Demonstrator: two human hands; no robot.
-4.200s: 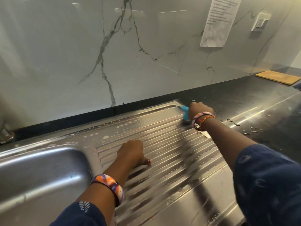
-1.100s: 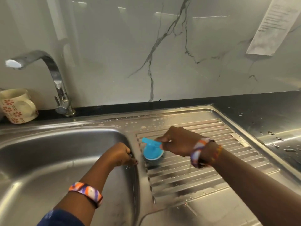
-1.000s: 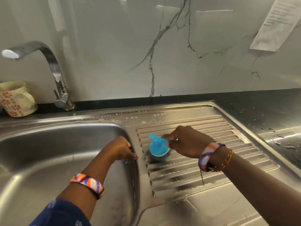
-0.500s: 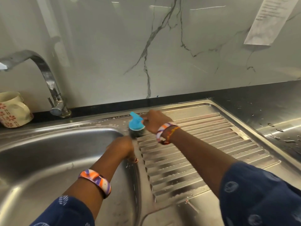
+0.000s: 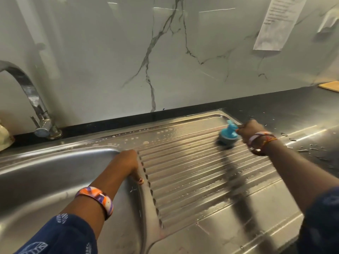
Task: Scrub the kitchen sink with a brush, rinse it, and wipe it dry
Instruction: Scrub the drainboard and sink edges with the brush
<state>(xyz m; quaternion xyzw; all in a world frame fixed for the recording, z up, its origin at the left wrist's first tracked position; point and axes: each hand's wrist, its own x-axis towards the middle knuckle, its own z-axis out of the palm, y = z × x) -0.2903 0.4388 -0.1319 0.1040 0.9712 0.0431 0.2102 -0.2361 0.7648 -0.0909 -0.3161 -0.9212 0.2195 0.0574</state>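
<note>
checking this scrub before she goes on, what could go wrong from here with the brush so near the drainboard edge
1. The blue brush, gripped by the right hand, works the far right corner of the ribbed drainboard; a stroke may overrun and fling suds onto the wet black counter.
2. The left hand braces on the wet basin rim and could slip.

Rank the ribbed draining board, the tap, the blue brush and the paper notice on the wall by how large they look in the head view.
1. Ribbed draining board, by far the largest.
2. Tap and paper notice: similar, and both are cut by the frame edge, so unranked.
3. Blue brush, the smallest.
</note>
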